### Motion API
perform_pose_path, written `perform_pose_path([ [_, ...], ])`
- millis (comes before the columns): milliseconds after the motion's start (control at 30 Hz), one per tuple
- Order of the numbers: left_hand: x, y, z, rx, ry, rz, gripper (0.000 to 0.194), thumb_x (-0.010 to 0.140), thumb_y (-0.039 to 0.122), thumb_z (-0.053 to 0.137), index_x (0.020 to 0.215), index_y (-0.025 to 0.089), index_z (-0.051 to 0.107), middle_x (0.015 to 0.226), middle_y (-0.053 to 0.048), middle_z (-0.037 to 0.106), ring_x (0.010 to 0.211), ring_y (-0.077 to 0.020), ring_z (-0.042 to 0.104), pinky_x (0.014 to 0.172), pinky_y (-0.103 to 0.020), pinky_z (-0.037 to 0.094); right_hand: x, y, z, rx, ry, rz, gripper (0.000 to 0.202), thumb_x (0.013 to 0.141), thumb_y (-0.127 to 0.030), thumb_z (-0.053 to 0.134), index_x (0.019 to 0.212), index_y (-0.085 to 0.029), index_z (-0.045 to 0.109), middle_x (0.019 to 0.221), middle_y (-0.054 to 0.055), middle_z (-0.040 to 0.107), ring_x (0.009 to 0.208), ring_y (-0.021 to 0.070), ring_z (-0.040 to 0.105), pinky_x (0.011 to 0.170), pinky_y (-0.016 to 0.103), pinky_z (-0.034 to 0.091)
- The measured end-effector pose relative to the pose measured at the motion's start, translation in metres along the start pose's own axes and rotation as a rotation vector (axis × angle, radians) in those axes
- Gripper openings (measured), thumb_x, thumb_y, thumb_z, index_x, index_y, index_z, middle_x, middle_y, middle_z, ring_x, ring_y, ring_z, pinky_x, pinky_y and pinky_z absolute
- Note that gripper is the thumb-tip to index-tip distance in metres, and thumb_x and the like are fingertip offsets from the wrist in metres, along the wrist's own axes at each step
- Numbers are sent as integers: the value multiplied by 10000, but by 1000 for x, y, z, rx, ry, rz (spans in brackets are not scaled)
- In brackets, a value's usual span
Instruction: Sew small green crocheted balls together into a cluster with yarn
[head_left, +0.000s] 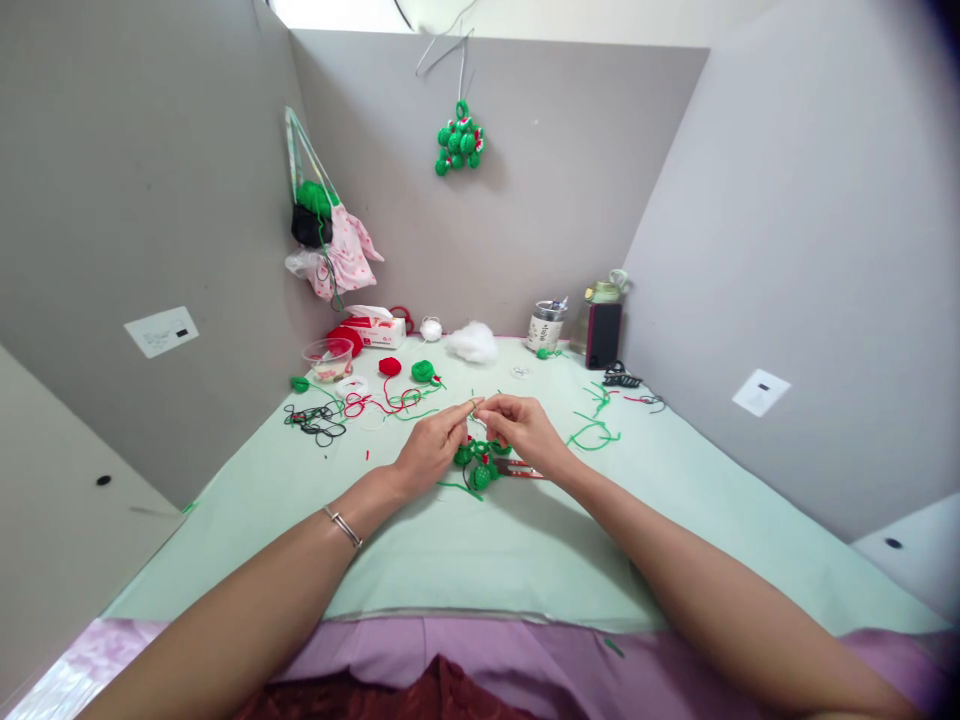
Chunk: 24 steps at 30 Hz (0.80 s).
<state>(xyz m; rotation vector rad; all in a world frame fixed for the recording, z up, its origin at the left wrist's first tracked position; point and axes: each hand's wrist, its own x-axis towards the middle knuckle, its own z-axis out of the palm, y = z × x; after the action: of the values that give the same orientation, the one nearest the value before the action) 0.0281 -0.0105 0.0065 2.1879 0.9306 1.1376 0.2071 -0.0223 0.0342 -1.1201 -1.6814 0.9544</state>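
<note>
My left hand [433, 450] and my right hand [525, 428] meet above the middle of the table, fingertips almost touching. Both are closed in a pinch; what lies between the fingertips is too small to make out. Just below them rest green crocheted balls [481, 476] with red and white bits, partly covered by my fingers. A pair of red-handled thread snips [519, 469] lies under my right hand, close to the crochet. A short green yarn piece [461, 489] is on the cloth in front.
Left of my hands lie tangled black cord [315, 425], a red yarn ball [389, 367] and a green yarn ball [422, 371]. White stuffing [472, 342], a tissue box [382, 331], a pen tin [545, 328] and a phone [604, 337] line the back. Green yarn scraps [594, 434] lie right.
</note>
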Motion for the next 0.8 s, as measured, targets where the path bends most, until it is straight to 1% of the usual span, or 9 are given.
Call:
perform_pose_path([
  [167,0,0,0,18,1,-14,453,949,220,387,1332,121,608,819,-55,693,743,-156,599,760,-274,490,0,-1,2,-1,4,-17,278,820,-419,614,794,-146,660,566,-19,555,472,87,409,466,239,299],
  [367,0,-1,1,46,3,-1,459,941,190,384,1345,137,597,824,-43,691,730,-139,588,752,-259,481,1,0,2,-11,19,-14,274,819,-417,610,771,-151,648,556,-22,548,468,87,401,464,237,299],
  [467,0,-1,2,55,6,3,458,937,186,385,1338,134,602,847,-48,693,745,-140,596,763,-260,483,2,2,2,-14,14,-4,279,817,-425,611,777,-152,651,554,-23,550,466,90,406,466,239,304],
  [600,0,-1,1,57,15,4,457,936,190,387,1331,129,608,843,-50,689,744,-143,600,760,-260,487,1,3,2,-10,-5,-34,270,823,-420,607,807,-156,660,559,-22,555,475,94,416,475,239,309],
  [800,0,-1,3,72,4,9,456,937,183,379,1330,159,609,832,-39,688,740,-143,602,778,-266,491,2,2,4,-14,4,-35,257,816,-413,605,793,-162,655,544,-29,537,470,93,406,475,237,312],
])
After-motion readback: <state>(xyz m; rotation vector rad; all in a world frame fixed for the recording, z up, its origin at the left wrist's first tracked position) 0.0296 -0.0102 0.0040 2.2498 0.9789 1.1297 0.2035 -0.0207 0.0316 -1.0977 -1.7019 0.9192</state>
